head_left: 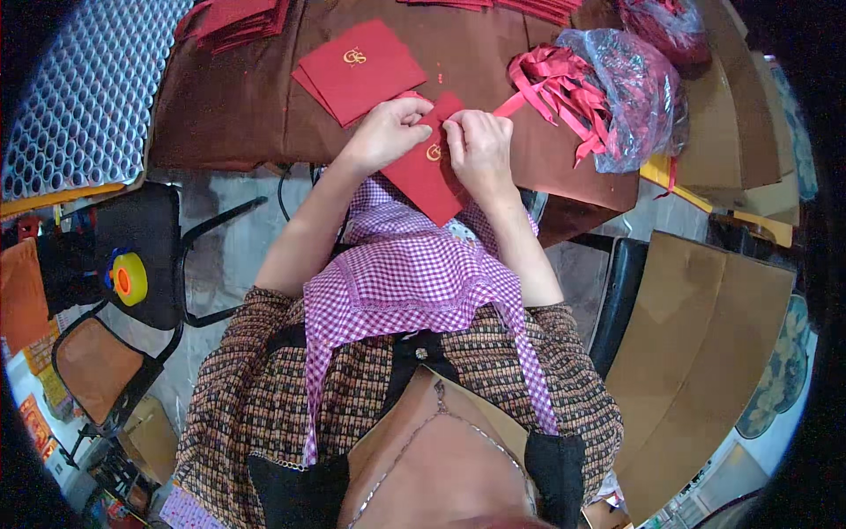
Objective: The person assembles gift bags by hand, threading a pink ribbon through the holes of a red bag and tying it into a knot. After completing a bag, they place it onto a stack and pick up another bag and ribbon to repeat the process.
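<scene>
A flat red paper piece with a gold emblem (pixel 429 189) is held at a slant over the front edge of the brown-covered table (pixel 225 115). My left hand (pixel 383 134) grips its upper left edge, thumb against fingers. My right hand (pixel 481 145) pinches the right edge, fingers curled. A strip of red ribbon (pixel 510 108) shows just beside the right knuckles; whether that hand holds it is hidden. Beyond my left hand lies a small stack of similar red pieces (pixel 374 66) with a gold emblem on top. The exact kind of these pieces cannot be made out.
At the right, a clear plastic bag (pixel 648 106) spills a heap of red ribbons (pixel 560 93). More red stacks (pixel 238 19) lie along the far side. A grid-patterned board (pixel 84 97) stands left. Chairs (pixel 137 251) and brown cardboard (pixel 705 344) flank me.
</scene>
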The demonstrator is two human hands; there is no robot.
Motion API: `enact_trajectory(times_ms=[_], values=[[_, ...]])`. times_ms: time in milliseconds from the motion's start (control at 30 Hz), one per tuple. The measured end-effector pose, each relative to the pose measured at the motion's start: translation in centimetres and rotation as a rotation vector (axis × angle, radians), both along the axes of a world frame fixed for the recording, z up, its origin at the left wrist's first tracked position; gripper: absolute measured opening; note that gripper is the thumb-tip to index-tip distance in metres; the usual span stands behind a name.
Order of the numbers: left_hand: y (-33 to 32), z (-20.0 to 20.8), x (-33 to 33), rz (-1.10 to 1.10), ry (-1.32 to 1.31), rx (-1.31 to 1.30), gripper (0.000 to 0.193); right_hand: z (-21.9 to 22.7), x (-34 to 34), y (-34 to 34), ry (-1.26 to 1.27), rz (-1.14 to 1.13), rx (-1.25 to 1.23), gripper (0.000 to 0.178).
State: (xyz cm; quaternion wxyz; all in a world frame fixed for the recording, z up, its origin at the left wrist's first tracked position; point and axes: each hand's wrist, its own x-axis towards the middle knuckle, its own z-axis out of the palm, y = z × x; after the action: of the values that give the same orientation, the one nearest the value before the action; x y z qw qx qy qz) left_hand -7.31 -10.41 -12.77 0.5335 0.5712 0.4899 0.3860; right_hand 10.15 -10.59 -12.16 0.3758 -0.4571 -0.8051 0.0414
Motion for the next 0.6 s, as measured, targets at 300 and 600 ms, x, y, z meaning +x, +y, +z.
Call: enact_trajectory(times_ms=[300,600], values=[[-0.1,0.1,0.3,-0.010,0.098,0.012,0.035,0.8,-0.3,-0.1,-0.101,0.017,0.081,0.012],[-0.3,-0.1,0.6,0.008,0.103,0.045,0.038,1.5,-0.4,0.3,0.030,0.026,-0.171,0.015]])
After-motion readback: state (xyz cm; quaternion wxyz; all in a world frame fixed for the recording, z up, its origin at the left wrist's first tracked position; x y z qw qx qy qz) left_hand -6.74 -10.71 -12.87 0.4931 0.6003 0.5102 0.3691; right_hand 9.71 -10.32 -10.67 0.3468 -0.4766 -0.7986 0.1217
